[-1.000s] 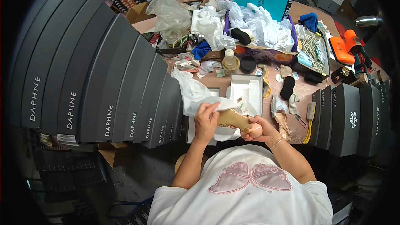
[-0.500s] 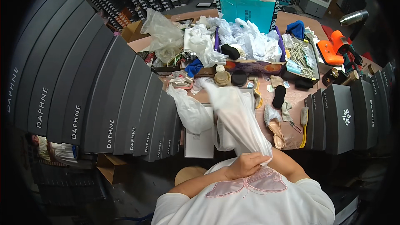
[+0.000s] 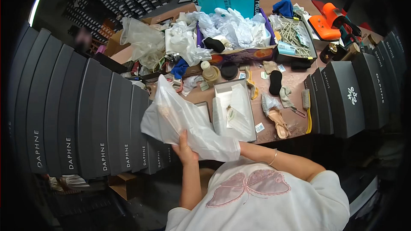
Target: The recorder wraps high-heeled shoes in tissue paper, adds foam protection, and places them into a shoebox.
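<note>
A translucent white plastic bag (image 3: 197, 130) stretches across the front of the table, its closed end raised toward the left. Through its film shows a pale, beige shape (image 3: 168, 115), perhaps a shoe, which I cannot make out well. My left hand (image 3: 186, 149) grips the bag from below around that shape, thumb up on the near side. My right forearm (image 3: 274, 156) runs into the bag's mouth, so the film hides my right hand and its fingers. Behind the bag stands an open shoe box (image 3: 251, 117) with white paper and a small packet inside.
Tall rows of dark grey shoe boxes flank me at left (image 3: 96, 107) and right (image 3: 340, 94). A beige sandal (image 3: 280, 124) and a yellow-handled brush (image 3: 307, 107) lie on the right. Behind are a purple box (image 3: 244, 55) of crumpled paper and an orange tool (image 3: 325, 25).
My left hand has gone from the bag's mouth at my chest to farther left along the bag, around the pale shape. The bag has swung left, uncovering the open shoe box. The view has shifted.
</note>
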### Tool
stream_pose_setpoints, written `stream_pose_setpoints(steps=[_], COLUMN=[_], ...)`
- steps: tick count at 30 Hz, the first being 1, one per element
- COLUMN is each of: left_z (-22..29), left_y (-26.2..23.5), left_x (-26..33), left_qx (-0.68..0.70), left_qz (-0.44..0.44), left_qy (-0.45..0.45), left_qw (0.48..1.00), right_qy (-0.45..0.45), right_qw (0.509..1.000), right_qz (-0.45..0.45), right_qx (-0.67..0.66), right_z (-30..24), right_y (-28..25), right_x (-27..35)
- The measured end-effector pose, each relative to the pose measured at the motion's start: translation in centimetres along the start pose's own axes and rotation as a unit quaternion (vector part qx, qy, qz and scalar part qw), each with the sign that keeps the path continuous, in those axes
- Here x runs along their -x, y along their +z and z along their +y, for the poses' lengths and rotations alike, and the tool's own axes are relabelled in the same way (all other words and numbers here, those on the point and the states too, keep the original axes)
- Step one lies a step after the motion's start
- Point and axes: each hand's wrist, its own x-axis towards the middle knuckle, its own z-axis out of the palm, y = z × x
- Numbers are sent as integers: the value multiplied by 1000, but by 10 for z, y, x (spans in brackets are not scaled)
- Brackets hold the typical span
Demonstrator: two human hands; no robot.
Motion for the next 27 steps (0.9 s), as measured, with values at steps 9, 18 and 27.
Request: stream_pose_setpoints(steps=[9, 18, 27], left_z=[-100, -201, -130], left_y=[43, 92, 63], left_x=[41, 19, 78], left_qx=[-287, -271, -355], left_qz=[-289, -372, -726], left_qy=[-33, -58, -148], left_qw=[913, 886, 570], right_qy=[-463, -393, 25], right_qw=[768, 865, 785], right_qz=[428, 283, 307], right_qx=[116, 129, 538], right_z=[-61, -75, -66], right_y=[2, 2, -118], right_x=[83, 120, -50])
